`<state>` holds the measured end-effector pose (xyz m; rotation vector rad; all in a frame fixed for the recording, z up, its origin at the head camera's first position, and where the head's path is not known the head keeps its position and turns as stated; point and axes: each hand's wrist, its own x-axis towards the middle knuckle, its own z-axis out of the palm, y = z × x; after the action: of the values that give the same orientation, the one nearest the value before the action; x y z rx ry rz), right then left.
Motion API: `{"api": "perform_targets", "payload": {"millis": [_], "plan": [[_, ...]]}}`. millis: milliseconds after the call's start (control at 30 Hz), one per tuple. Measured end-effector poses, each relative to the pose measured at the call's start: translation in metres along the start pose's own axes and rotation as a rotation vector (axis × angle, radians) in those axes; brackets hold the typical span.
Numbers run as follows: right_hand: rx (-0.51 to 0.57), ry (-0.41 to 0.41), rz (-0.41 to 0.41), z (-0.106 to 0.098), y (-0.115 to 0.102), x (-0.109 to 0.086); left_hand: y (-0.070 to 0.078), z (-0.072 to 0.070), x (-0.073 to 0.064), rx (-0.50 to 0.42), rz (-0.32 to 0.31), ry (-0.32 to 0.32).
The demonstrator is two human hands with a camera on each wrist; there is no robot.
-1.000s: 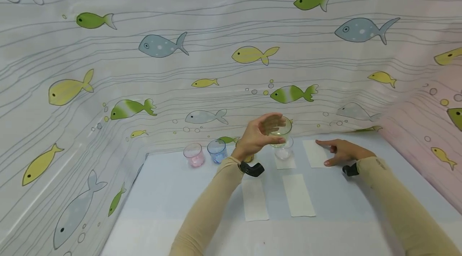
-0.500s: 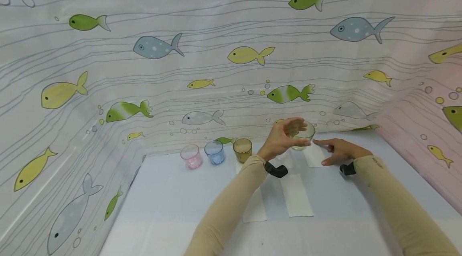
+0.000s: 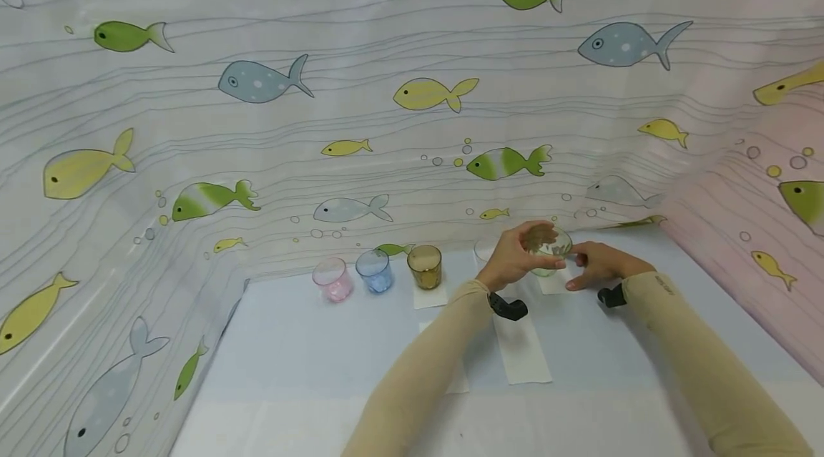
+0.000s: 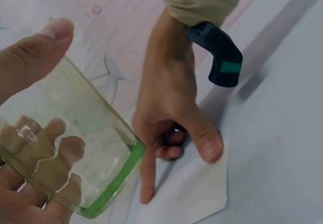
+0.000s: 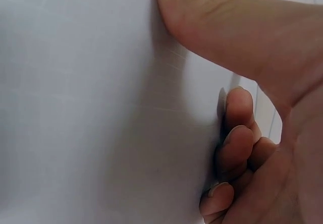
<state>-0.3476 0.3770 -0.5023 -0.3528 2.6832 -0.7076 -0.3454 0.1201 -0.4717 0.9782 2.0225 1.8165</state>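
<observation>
My left hand (image 3: 513, 258) grips a clear glass tumbler with a green base (image 3: 552, 240), thumb on the near side and fingers round the far side. In the left wrist view this tumbler (image 4: 96, 118) is tilted and nothing shows inside it. It hangs close over a white paper strip (image 3: 555, 287) at the back right. My right hand (image 3: 601, 264) rests at that strip, with index finger extended and thumb down on the paper (image 4: 192, 193). Its other fingers are curled under. A colourless glass (image 3: 482, 249) is mostly hidden behind my left hand.
Pink (image 3: 332, 279), blue (image 3: 374, 272) and amber (image 3: 425, 268) glasses stand in a row at the back left. The amber one sits on a paper strip (image 3: 429, 298). More strips (image 3: 523, 353) lie nearer the front, partly under my left arm. Fish-printed curtain (image 3: 412, 178) walls the table.
My left hand has carried the green-based glass rightward and down, from behind the colourless glass to the right-hand strip. The right hand stays about there. The amber glass has come into view.
</observation>
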Motion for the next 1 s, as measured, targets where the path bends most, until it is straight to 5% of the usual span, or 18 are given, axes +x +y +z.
{"api": "perform_targets", "payload": {"millis": [200, 767, 1000], "plan": [[-0.005, -0.001, 0.036, -0.004, 0.0, 0.003, -0.016, 0.007, 0.006, -0.028, -0.02, 0.018], [0.01, 0.021, -0.028, -0.002, -0.001, 0.003, -0.06, 0.033, 0.021, -0.156, -0.081, 0.125], [0.007, 0.025, -0.016, 0.002, 0.005, 0.005, -0.067, 0.038, 0.024, -0.168, -0.088, 0.15]]}}
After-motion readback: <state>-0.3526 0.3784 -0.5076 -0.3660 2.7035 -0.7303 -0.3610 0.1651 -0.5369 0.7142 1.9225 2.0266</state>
